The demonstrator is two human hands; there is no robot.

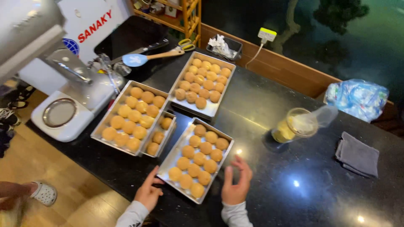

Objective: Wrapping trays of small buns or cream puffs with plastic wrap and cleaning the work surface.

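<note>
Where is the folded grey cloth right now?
The grey cloth lies on the black counter at the right of the head view, right of the plastic cup and below the blue bag.

A rectangular metal tray (179,148) is lying slantwise on the black countertop (269,176), close to its near edge. It is being filled by round golden-yellow dough balls (199,159), arranged in two neat rows along most of its length, while a bare strip is being left at its far left side.

A home kitchen: trays of dough balls (195,162), stand mixer (69,98), black counter (269,180).
</note>
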